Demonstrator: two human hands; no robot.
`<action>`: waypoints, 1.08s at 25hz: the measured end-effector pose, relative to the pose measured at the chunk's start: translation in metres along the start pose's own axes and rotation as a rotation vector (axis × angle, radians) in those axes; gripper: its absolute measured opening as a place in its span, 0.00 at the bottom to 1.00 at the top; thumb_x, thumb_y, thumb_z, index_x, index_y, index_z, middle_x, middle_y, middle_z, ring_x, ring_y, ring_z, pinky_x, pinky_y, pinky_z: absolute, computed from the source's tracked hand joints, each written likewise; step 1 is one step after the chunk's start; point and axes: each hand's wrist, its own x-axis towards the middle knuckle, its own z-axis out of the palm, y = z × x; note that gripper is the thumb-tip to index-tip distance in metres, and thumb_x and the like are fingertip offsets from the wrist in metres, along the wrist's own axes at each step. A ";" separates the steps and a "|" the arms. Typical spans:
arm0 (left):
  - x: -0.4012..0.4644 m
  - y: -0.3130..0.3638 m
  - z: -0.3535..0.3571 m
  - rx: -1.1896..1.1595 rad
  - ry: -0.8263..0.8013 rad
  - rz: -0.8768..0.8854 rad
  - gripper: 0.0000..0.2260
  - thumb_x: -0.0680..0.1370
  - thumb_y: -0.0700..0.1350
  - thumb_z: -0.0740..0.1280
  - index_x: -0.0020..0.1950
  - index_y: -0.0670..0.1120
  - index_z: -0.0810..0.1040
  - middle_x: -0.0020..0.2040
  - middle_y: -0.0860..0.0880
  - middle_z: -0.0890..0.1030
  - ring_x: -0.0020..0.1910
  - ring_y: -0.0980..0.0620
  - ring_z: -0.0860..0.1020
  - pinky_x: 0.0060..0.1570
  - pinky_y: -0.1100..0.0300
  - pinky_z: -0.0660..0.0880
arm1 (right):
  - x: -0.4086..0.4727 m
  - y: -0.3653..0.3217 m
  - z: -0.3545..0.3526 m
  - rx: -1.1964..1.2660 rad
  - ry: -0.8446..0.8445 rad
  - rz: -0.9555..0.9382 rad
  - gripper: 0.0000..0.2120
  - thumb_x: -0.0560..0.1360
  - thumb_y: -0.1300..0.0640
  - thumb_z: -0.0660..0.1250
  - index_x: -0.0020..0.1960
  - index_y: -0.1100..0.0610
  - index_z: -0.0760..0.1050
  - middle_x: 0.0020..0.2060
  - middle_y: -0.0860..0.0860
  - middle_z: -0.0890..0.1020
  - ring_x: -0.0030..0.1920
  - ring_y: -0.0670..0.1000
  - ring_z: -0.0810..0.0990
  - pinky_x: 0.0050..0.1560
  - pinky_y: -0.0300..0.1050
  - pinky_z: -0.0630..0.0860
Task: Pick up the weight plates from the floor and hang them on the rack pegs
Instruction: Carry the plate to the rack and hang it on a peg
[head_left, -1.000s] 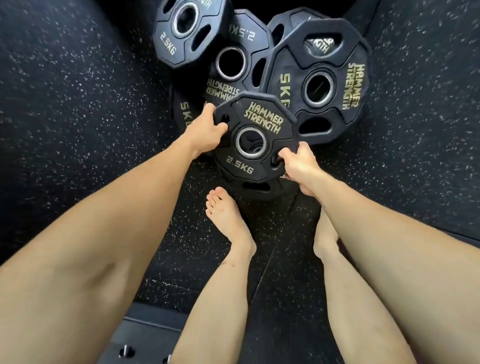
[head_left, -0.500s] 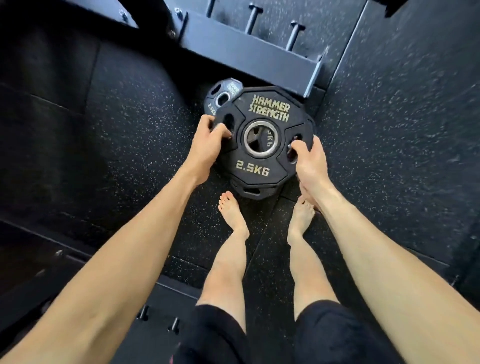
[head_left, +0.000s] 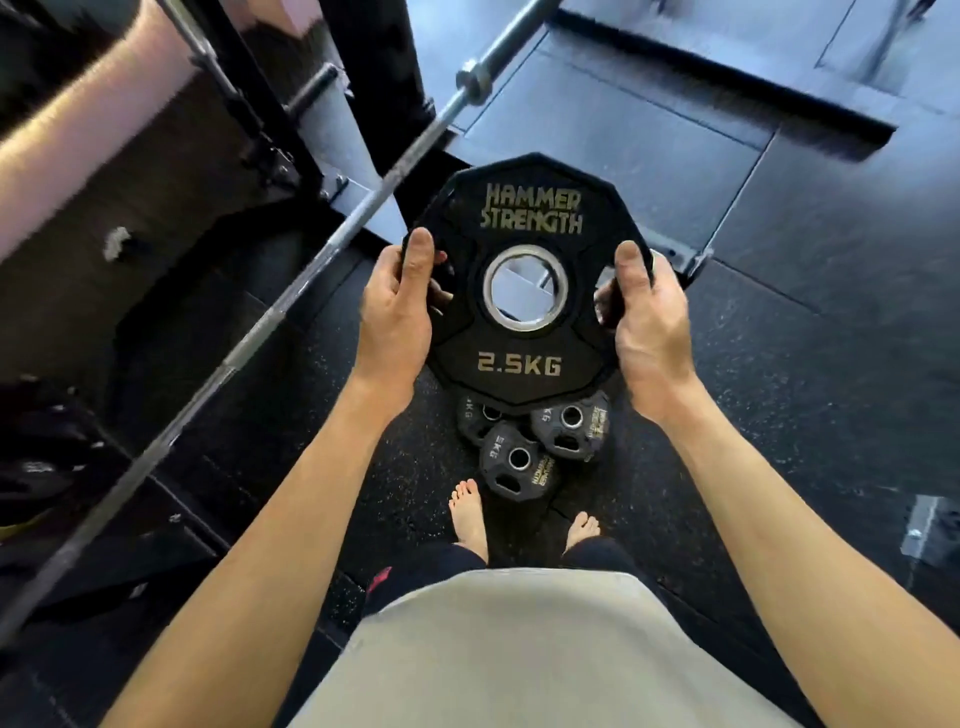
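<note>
From the head view, both hands hold one black weight plate (head_left: 524, 283) up off the floor, in front of the body, its face turned toward the camera so that the lettering HAMMER STRENGTH and 2.5KG reads upright. The left hand (head_left: 397, 312) grips the plate's left edge, thumb laid over the front face and fingers curled round behind, showing through the side cut-out. The right hand (head_left: 647, 322) grips the opposite edge in the same manner, thumb on the front and fingers wrapped behind. The steel-ringed centre hole sits midway between the two grips, open and unobstructed, with floor showing through it.

Below the grip, on the speckled rubber floor (head_left: 779, 415), lie the remaining plates (head_left: 519, 457): at least three small black ones clustered and overlapping, partly hidden by the lower rim of the held plate. They sit just ahead of the person's bare feet (head_left: 470, 512).

Above and to the left of the grip, a barbell (head_left: 311, 260) crosses the picture on a slant, beside the dark uprights of a rack frame (head_left: 270, 104). A short dark stub juts from that frame, but blur makes it hard to say whether it is a storage peg.

As for progress, the pick-up of this one plate looks done. No plate appears on any peg here, so the hanging of this one is still to come, and the cluster on the floor waits after it.
</note>
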 end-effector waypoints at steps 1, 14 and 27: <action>-0.004 0.003 -0.003 0.054 0.031 0.040 0.14 0.81 0.59 0.59 0.48 0.50 0.76 0.45 0.51 0.80 0.41 0.58 0.79 0.50 0.55 0.76 | -0.003 -0.009 0.001 0.010 -0.039 -0.028 0.12 0.82 0.49 0.57 0.42 0.53 0.68 0.30 0.48 0.71 0.28 0.42 0.69 0.32 0.34 0.68; -0.245 0.030 -0.016 -0.094 0.969 0.200 0.13 0.83 0.54 0.58 0.42 0.51 0.75 0.36 0.55 0.75 0.33 0.62 0.74 0.39 0.65 0.72 | -0.102 -0.080 0.021 0.084 -0.949 -0.157 0.13 0.77 0.41 0.63 0.44 0.51 0.75 0.35 0.46 0.79 0.37 0.47 0.76 0.41 0.50 0.74; -0.652 -0.024 -0.072 -0.053 1.737 0.129 0.16 0.83 0.58 0.55 0.44 0.50 0.73 0.36 0.53 0.77 0.38 0.55 0.76 0.48 0.50 0.76 | -0.493 -0.057 0.039 0.116 -1.707 -0.129 0.14 0.78 0.43 0.62 0.37 0.49 0.71 0.32 0.48 0.74 0.35 0.46 0.70 0.38 0.43 0.68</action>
